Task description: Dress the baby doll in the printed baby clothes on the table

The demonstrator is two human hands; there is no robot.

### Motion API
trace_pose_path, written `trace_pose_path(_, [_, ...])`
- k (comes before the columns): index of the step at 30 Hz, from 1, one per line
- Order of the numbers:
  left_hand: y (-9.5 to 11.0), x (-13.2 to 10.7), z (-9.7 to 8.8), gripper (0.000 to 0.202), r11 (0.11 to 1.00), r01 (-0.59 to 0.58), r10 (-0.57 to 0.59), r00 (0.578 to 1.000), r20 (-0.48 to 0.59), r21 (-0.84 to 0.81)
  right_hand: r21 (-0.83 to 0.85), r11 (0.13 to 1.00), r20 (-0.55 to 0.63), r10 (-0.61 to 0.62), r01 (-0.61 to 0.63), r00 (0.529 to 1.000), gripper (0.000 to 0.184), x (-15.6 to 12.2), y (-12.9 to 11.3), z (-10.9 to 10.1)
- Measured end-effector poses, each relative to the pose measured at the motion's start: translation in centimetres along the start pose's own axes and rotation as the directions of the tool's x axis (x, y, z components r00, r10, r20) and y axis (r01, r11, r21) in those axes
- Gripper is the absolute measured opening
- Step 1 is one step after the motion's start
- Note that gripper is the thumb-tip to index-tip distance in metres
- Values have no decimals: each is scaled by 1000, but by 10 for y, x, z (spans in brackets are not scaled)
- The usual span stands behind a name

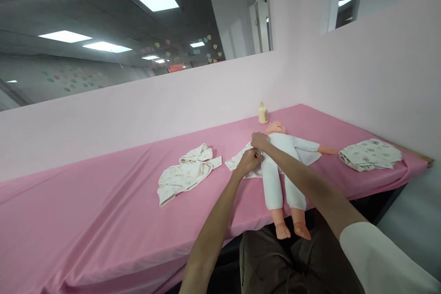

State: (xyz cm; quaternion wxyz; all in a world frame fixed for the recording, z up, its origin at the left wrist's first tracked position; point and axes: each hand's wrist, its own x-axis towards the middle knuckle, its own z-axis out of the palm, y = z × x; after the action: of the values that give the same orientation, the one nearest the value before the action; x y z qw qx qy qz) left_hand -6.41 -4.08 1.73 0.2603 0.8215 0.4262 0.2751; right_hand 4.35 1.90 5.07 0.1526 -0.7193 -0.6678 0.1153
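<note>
A baby doll (274,187) with a white cloth body lies on its back, its head toward the wall and its feet past the table's front edge. A printed baby shirt (237,158) is spread beneath it, showing on both sides. My left hand (251,161) is closed at the doll's side, fingers pinched on the shirt's cloth. Just above, my right hand (260,141) is curled closed by the doll's shoulder; what its fingers grip is hidden. My right forearm crosses over the doll's body. The doll's arm on this side is hidden by my hands; its other arm stretches out to the right.
A pink sheet (113,211) covers the table. Crumpled printed baby clothes (184,177) lie to the left, and a folded printed cloth (370,154) near the right edge. A cream pump bottle (263,114) stands by the wall, below a long mirror (113,32).
</note>
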Motion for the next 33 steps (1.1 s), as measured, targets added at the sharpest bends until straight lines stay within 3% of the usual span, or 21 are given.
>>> trace_pose_path(6, [9, -7, -4, 5, 1000, -20, 21, 998, 65, -9, -58, 998, -33, -8, 6, 999, 30, 6, 1, -2])
trace_pose_path(10, [16, -11, -5, 28, 997, 52, -46, 992, 119, -52, -69, 997, -109, 35, -43, 993, 28, 9, 13, -11])
trace_pose_path(16, [23, -13, -5, 32, 986, 126, -104, 977, 187, -105, -83, 992, -205, 72, -91, 976, 28, 12, 31, -14])
trace_pose_path(24, [18, -14, -5, 27, 977, 153, -125, 975, 182, -146, -43, 999, -306, -45, 33, 951, 26, -11, 43, -5])
trace_pose_path(28, [16, -13, -2, 23, 978, 117, -97, 988, 122, -171, 29, 997, -398, -57, 74, 916, 30, -49, 82, -8])
trace_pose_path(33, [34, -14, 12, 17, 991, -5, -2, 999, -50, -134, 84, 995, -462, 93, -61, 882, 30, -92, 177, -18])
